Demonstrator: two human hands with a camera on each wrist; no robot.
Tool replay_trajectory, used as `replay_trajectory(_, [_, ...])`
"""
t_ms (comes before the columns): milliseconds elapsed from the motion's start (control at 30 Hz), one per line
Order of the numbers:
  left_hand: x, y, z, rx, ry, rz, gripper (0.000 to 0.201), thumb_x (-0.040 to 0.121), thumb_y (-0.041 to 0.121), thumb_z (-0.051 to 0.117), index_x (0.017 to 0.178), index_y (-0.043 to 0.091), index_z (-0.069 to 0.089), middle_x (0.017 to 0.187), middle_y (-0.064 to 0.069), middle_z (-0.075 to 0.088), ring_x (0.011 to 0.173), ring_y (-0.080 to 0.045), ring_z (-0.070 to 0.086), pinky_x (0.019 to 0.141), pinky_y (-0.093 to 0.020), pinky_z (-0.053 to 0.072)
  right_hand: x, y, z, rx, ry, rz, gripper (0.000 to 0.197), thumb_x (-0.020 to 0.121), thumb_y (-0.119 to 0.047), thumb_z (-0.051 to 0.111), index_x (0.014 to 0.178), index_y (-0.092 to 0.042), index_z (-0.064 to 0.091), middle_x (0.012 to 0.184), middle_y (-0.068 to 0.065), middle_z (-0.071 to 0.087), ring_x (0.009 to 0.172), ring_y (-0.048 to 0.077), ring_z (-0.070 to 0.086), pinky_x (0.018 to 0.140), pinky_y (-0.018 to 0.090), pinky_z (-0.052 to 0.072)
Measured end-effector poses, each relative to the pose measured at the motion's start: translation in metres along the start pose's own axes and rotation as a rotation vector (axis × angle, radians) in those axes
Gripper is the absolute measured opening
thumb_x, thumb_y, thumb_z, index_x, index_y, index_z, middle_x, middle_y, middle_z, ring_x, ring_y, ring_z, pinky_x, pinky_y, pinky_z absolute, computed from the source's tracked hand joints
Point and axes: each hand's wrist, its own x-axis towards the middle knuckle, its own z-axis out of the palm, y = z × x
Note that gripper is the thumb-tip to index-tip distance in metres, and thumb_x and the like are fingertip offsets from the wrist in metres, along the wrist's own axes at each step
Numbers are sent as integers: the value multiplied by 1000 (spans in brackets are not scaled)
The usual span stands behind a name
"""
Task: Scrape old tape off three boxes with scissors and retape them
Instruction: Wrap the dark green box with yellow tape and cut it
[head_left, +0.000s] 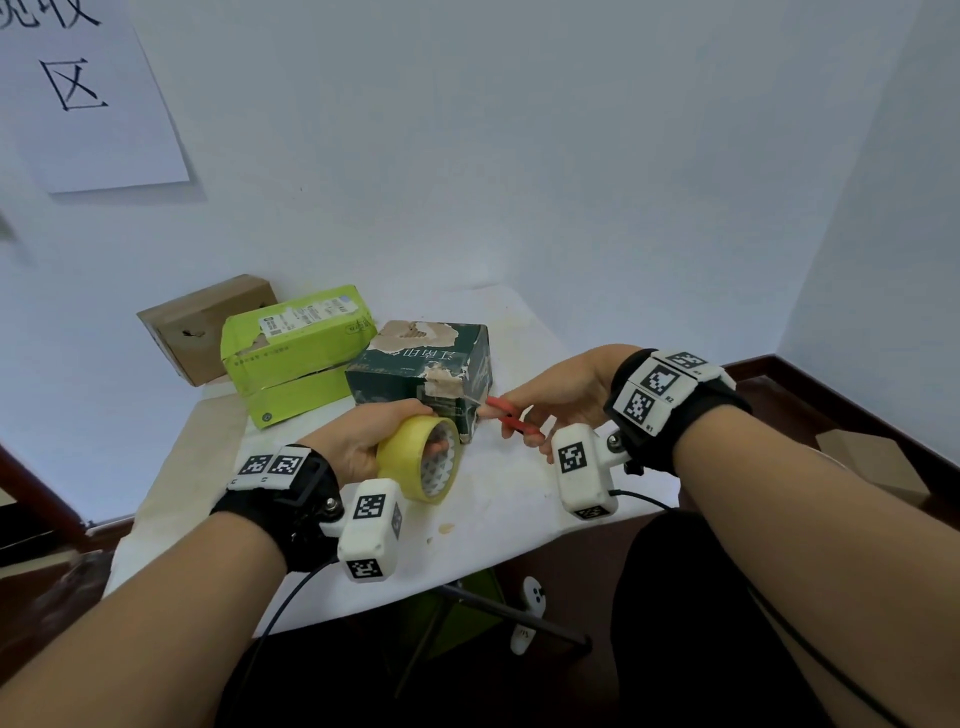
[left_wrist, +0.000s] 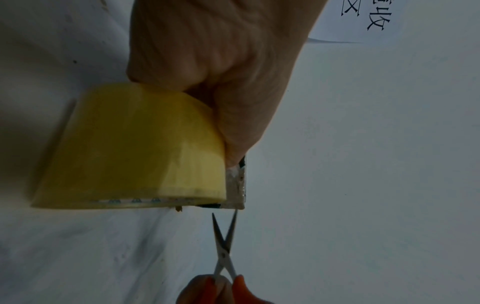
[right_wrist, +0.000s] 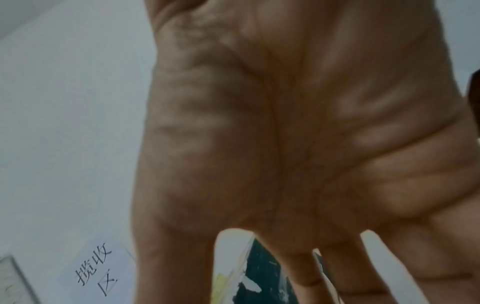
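Observation:
A dark green box with torn patches of old tape stands mid-table. Left of it lie a lime green box and a brown cardboard box. My left hand grips a yellow tape roll against the green box's near corner. My right hand holds red-handled scissors. Their blades stand apart, tips at that corner beside the roll. In the right wrist view my palm fills the frame, with the dark green box showing between the fingers.
A white cloth covers the small table, which is set into a corner of pale walls. A paper sign hangs on the left wall. A flat cardboard piece lies on the floor at right.

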Motion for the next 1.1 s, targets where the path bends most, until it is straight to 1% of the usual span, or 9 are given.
replay_trajectory(133, [-2,0,-1,4,-9,5,16,93,13,58,97,-1,65,75,-19,71,58,-22,68,56,-30,59,8,-8,0,-76,47,27,33,79,-49,69,85,-18,63,59,-2,50,53,13,42,60,24,36])
replay_trajectory(267, [-2,-1,-3,25,-11,-6,16,92,15,60,97,1,65,77,-18,70,62,-23,67,57,-31,59,14,-19,4,-187,78,27,29,83,-51,63,84,-22,62,59,-5,47,55,10,41,56,21,32])
replay_trajectory(367, [-3,-1,-3,17,-20,-4,14,93,15,58,93,2,65,74,-17,70,58,-22,67,55,-32,59,17,-24,7,-240,91,3,28,84,-51,61,87,-23,62,63,-4,44,58,10,39,56,21,28])
replay_trajectory(533, [-2,-1,-4,14,-19,-4,14,93,15,59,92,2,65,72,-16,70,56,-22,66,56,-32,59,16,-26,6,-217,110,-41,26,88,-38,62,106,-20,64,62,-4,44,53,8,40,56,20,29])
replay_trajectory(600, [-1,-1,-4,15,-18,-6,14,92,15,60,93,2,65,74,-17,70,59,-23,67,59,-33,59,15,-24,3,-198,119,-64,28,90,-29,60,113,-14,67,62,-2,45,51,7,39,56,20,29])
replay_trajectory(700, [2,-1,-6,19,-13,-7,15,91,15,62,95,1,66,79,-18,70,64,-24,67,65,-35,59,15,-22,1,-192,108,-85,11,92,-23,61,93,-17,71,62,-2,48,47,6,39,52,17,33])
replay_trajectory(767, [3,-1,-6,16,-4,-7,16,90,16,63,95,1,66,81,-19,70,67,-25,66,68,-36,58,15,-22,1,-191,111,-91,10,91,-22,64,85,-18,71,60,-3,50,45,5,39,47,14,36])
replay_trajectory(967, [3,-1,-3,-2,-6,-1,15,92,13,60,90,0,65,71,-17,69,57,-23,66,56,-30,59,14,-28,11,-186,103,-94,17,90,-29,62,99,-14,61,60,-1,43,48,8,34,46,16,34])
replay_trajectory(1100, [2,-1,-4,26,0,-13,16,93,16,59,95,1,64,74,-17,70,61,-23,66,58,-32,57,18,-32,15,-228,107,-104,17,90,-29,63,93,-14,58,59,0,40,49,9,32,48,19,29])
